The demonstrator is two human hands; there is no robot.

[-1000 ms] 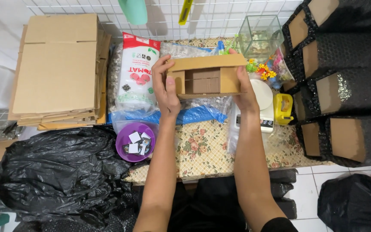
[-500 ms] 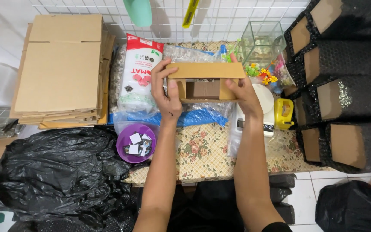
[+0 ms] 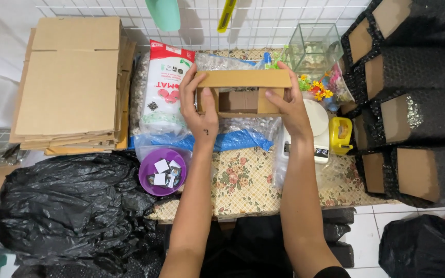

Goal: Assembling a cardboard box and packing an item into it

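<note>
Both hands grasp a small cardboard box (image 3: 243, 92) held above the table, between the red-and-white pouch and the glass tank. The left hand (image 3: 200, 105) clasps the box's left end, thumb on the near face and fingers curled over the top edge; the right hand (image 3: 289, 105) clasps the right end in the same manner, fingers wrapped over the upper flap. The box is erected into its rectangular form, with one long flap folded across the top, while the face turned toward the camera is open and shows the brown interior; judged from this, shaping is largely done and closing of the open side remains, with no contents visible inside. Just left of the box stands a red-and-white pouch (image 3: 165, 85), and beneath the hands lie clear bags and a blue plastic bag (image 3: 243, 139) on a floral tablecloth (image 3: 238, 180). A purple bowl (image 3: 163, 171) holding small cards sits near the left forearm. A white kitchen scale (image 3: 315, 128) lies under the right wrist, beside a yellow tape dispenser (image 3: 341, 135). A glass tank (image 3: 315, 49) stands behind. Flat cardboard sheets (image 3: 70, 82) are stacked at far left, black bubble-wrapped parcels (image 3: 413, 103) at right, and black plastic bags (image 3: 63, 206) lower left.
</note>
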